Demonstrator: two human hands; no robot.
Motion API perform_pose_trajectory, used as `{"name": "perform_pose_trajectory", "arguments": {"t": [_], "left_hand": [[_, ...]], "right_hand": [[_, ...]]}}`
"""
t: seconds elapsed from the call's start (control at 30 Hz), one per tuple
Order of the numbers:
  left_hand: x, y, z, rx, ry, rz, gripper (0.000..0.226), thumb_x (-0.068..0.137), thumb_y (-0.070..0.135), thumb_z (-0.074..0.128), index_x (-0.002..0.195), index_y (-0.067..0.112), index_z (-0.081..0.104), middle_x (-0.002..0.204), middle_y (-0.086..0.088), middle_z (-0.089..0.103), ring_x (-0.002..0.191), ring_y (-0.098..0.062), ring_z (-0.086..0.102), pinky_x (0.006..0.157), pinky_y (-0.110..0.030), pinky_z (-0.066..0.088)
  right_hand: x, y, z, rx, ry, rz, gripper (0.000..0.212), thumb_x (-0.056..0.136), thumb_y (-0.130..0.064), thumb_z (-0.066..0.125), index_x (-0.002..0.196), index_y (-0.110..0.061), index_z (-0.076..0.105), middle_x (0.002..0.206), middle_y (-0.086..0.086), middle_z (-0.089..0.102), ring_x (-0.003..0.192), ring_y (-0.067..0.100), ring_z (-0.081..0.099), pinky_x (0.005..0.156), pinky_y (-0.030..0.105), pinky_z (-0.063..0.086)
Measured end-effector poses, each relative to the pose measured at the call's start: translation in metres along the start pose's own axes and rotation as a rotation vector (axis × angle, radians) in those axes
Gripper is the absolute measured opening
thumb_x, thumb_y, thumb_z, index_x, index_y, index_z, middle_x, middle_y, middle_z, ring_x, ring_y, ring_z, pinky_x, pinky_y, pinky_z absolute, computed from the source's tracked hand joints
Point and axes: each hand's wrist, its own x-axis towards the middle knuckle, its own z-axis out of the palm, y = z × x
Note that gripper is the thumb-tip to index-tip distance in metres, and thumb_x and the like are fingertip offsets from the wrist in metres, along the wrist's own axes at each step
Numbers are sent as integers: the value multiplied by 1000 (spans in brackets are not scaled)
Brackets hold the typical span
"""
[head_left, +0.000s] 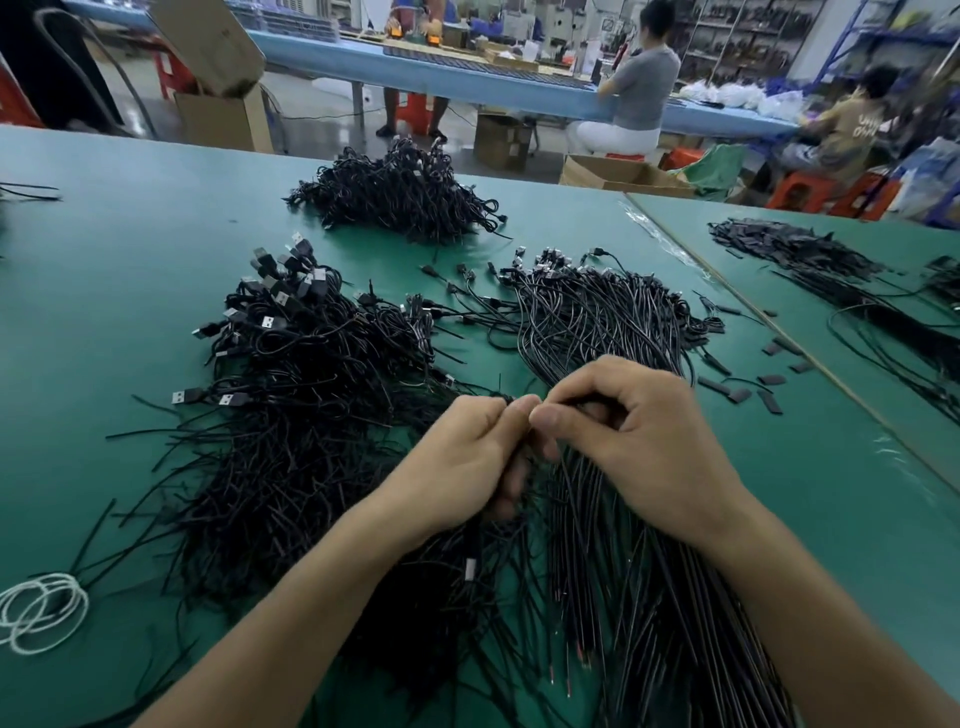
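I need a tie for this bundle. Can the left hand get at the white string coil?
Probably yes: the white string coil lies uncovered on the table at left, but the left hand must first drop its wires.

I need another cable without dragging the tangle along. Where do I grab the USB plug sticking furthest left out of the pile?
Pinch the USB plug by its black housing, coming from the left across the table: it lies flat, metal tip pointing left, clear of the pile, cord trailing into it.
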Motion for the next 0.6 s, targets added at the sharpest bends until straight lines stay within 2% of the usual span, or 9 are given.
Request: {"name": "perform_pose_trajectory", "arguments": {"t": [0.07,0.13,0.23,0.3,0.4,0.5,0.57,0.6], "left_hand": [[-2,4,-2,-156,-138,-91,57,105,46,35,65,17,64,41,8,38,31,-7,34,34,-15,28],[-4,9,-7,-361,-276,-114,57,102,52,38,64,16,57,41,9,30,30,-4,27,34,-13,24],[-7,16,-12,-655,-399,-87,48,98,49,43,61,19,47,40,12,32,30,-1,28,31,-14,26],[-7,19,-13,-837,-366,-14,44,99,42,44,61,19,49,42,12,39,31,-1,35,32,-15,31],[-4,20,-12,-956,-122,78,44,98,41,46,65,17,61,52,5,52,43,-7,51,43,-18,46],[2,13,-13,-816,106,202,42,95,38,44,86,12,75,82,-8,73,78,-19,72,68,-24,58],[4,4,-13,-455,237,287,37,100,33,42,105,12,72,100,-8,75,99,-20,72,82,-27,58],[5,0,-12,-232,291,309,31,102,30,42,108,17,70,102,-5,75,101,-16,71,85,-27,57]], "right_hand": [[2,1,0,143,51,23,19,77,-41,73,80,-23,73,75,-3,69,66,7,61,63,18,48],[3,1,6,256,80,37,18,78,-37,71,81,-20,73,74,3,70,64,15,61,62,24,51],[-1,3,21,319,79,98,28,88,-40,60,79,-16,72,61,4,57,54,15,45,52,31,40],[-7,3,30,271,6,148,34,95,-39,53,81,-13,70,62,2,56,54,19,41,50,34,37],[-17,3,40,124,-165,155,31,101,-29,53,73,-25,64,55,-9,51,47,4,36,44,23,31],[-24,1,39,-39,-342,139,27,103,-34,49,85,-20,65,61,-2,55,47,6,41,44,26,34],[-25,-2,34,-161,-430,97,25,103,-36,45,85,-25,60,69,-7,57,58,5,50,52,22,37],[-23,-4,31,-209,-450,64,25,102,-37,44,81,-28,56,73,-10,55,65,4,51,58,24,39]]}}
